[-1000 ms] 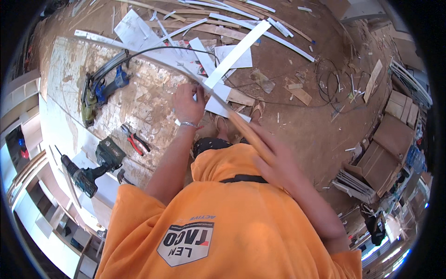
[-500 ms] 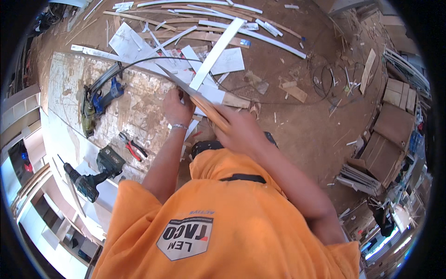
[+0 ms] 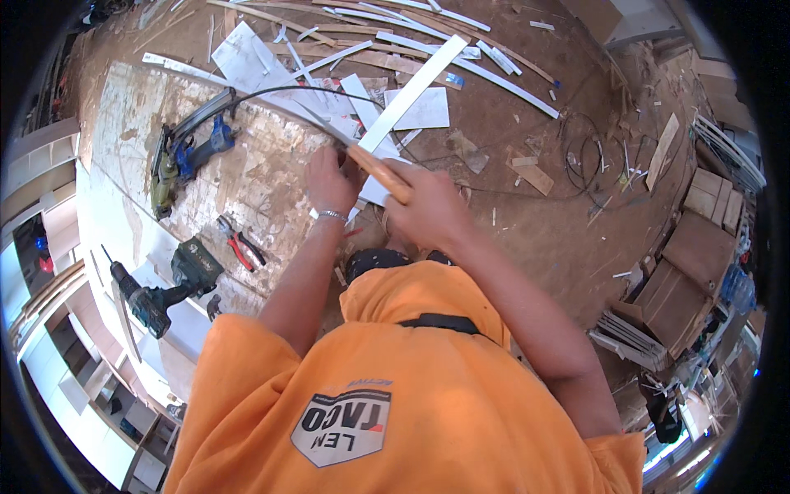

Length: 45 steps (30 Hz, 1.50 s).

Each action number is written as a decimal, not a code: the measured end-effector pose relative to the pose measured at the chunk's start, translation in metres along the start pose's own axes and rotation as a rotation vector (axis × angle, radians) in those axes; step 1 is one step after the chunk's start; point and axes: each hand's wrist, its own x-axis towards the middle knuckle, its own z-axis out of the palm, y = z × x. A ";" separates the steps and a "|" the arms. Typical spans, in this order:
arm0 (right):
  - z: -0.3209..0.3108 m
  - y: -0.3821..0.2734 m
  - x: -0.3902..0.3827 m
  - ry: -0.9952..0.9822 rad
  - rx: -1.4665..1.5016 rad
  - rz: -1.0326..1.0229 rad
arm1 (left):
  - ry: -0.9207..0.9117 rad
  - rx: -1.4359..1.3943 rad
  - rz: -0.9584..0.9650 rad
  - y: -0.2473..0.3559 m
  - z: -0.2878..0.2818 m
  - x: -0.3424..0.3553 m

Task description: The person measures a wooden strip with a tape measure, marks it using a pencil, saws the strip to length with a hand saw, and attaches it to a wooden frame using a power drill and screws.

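Note:
My right hand (image 3: 429, 206) is wrapped round the wooden handle of a long tapered blade (image 3: 329, 123). I cannot make out whether it is a saw or a knife. The blade slants up and left, beside the near end of a long white strip (image 3: 415, 90). At that end, over the work surface's edge, my left hand (image 3: 333, 181) is closed with its fingers curled, seemingly gripping the strip; the contact is partly hidden. Red-and-black pliers (image 3: 240, 243) lie on the worn work surface (image 3: 255, 189) to the left of my left forearm.
At left lie a blue-and-green power tool (image 3: 185, 156) with a black cable and a dark cordless drill (image 3: 152, 296). White and brown offcuts (image 3: 255, 62) and long strips litter the ground ahead. Cardboard boxes (image 3: 699, 230) stand at right, near a coiled cable (image 3: 584, 160).
The view has shifted, so most things sit slightly to the right and higher. My right hand and the blade's handle have moved a little; both hands keep their grip.

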 end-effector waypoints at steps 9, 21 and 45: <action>-0.072 0.008 -0.131 0.009 -0.012 0.074 | -0.016 -0.037 -0.037 0.008 -0.002 0.005; -0.100 0.029 -0.056 0.222 0.021 0.107 | -0.023 -0.022 -0.059 0.005 0.001 0.001; 0.002 0.021 -0.159 0.199 -0.572 -0.600 | -0.022 -1.391 -0.473 -0.026 -0.165 -0.122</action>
